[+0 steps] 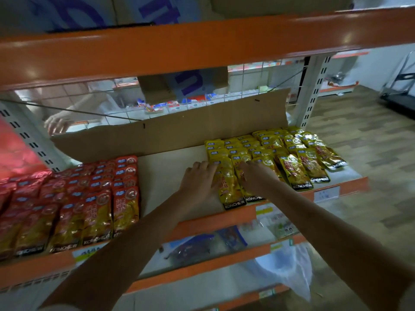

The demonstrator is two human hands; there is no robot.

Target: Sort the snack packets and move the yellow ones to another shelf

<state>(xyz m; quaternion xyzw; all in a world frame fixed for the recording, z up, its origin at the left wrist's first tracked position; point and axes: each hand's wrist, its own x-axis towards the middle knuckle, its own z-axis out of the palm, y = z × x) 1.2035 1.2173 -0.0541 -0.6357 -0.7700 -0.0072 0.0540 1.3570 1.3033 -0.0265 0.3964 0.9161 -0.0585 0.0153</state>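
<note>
Yellow snack packets (269, 158) lie in overlapping rows right of the red packets (89, 198) on the shelf (166, 173), left hand (198, 178) and right hand (256, 176) spread flat on the nearest ones; glossy, shingled packs risk sliding or scattering if scooped unevenly.

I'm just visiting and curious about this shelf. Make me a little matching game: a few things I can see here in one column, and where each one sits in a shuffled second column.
Things:
1. red packets
2. yellow packets
3. cardboard sheet
4. left hand

Places:
A. standing along the back of the shelf
B. left part of the shelf
C. resting at the left edge of the yellow group
D. right part of the shelf

Pairs: 1-B, 2-D, 3-A, 4-C
</note>
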